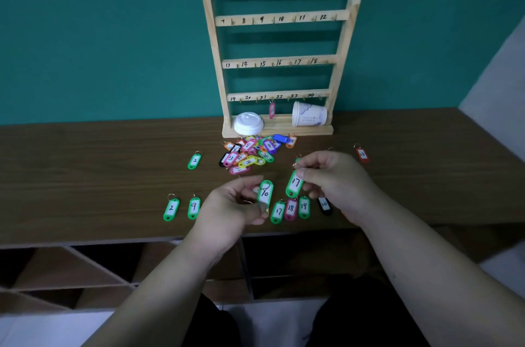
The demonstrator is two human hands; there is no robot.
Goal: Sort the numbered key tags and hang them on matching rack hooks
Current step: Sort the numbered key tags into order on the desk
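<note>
Green tag "10" pinched in left hand fingertips; green tag "17" gripped by right hand. Rack numbered 1–24.

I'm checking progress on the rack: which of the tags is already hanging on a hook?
Only the pink tag, hanging from the bottom row near the 22 mark on the rack. All others lie on the table or are held in the hands.

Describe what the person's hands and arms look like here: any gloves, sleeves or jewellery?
Both the left hand and the right hand are bare, with no gloves. The forearms are uncovered, no sleeves in view. No rings, watch or bracelets are visible.
</note>
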